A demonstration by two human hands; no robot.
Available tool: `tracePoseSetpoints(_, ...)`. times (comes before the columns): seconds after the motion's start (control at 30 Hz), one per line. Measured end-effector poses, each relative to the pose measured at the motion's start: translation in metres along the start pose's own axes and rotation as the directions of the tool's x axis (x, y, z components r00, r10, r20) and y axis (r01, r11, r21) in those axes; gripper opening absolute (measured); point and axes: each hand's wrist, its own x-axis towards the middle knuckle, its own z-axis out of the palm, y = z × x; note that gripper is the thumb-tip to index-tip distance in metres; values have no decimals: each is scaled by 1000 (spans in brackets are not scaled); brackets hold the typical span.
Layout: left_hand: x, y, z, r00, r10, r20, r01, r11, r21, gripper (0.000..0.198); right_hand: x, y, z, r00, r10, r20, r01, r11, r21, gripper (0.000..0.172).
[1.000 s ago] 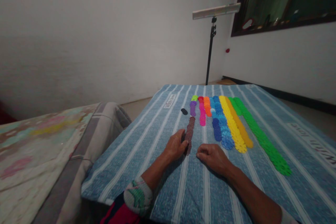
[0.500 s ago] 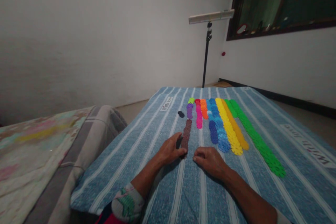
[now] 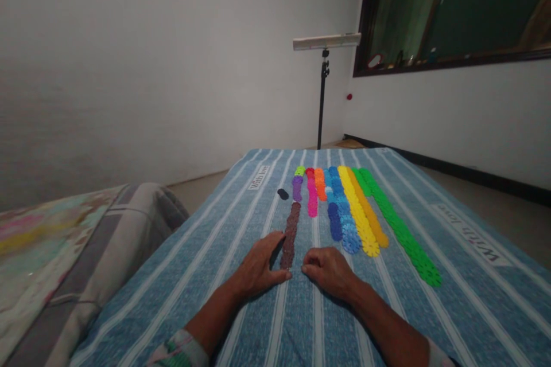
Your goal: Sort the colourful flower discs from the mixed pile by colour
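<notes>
A row of overlapping brown discs (image 3: 291, 229) lies on the striped blue cloth (image 3: 206, 264). My left hand (image 3: 260, 264) rests at its near left side, thumb and fingers spread apart around the near end, fingertips close to or touching the discs. My right hand (image 3: 329, 269) lies on the cloth to the right of the brown row, fingers curled in; whatever they may hold is hidden. Beyond the brown row lie purple discs (image 3: 297, 188) and light green ones (image 3: 300, 171). A few black discs (image 3: 283, 194) sit apart to the left.
Rows of pink (image 3: 312, 200), orange (image 3: 319, 183), dark blue (image 3: 334, 221), blue (image 3: 350, 238), yellow (image 3: 364, 223), amber (image 3: 374, 223) and green discs (image 3: 404, 229) stretch to the right. A light panel on a stand (image 3: 321, 103) is behind the table; a covered surface (image 3: 99, 252) is at left.
My left hand's fingers have spread, and the brown row's near end now shows between thumb and fingers. My right hand stays curled beside it. The view has shifted slightly.
</notes>
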Motion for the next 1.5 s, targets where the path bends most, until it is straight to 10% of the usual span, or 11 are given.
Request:
tracePoseSetpoints(0.7,2,-16,9,997,42,-65,-36,994,102,78,-6,-2,4,998,-6,-70,2,998,-55,16)
tracePoseSetpoints(1.5,4,-3,3,992,96,-85,-95,995,18,53,-57,16,-1,890,-138,-435,129,990,-51,24)
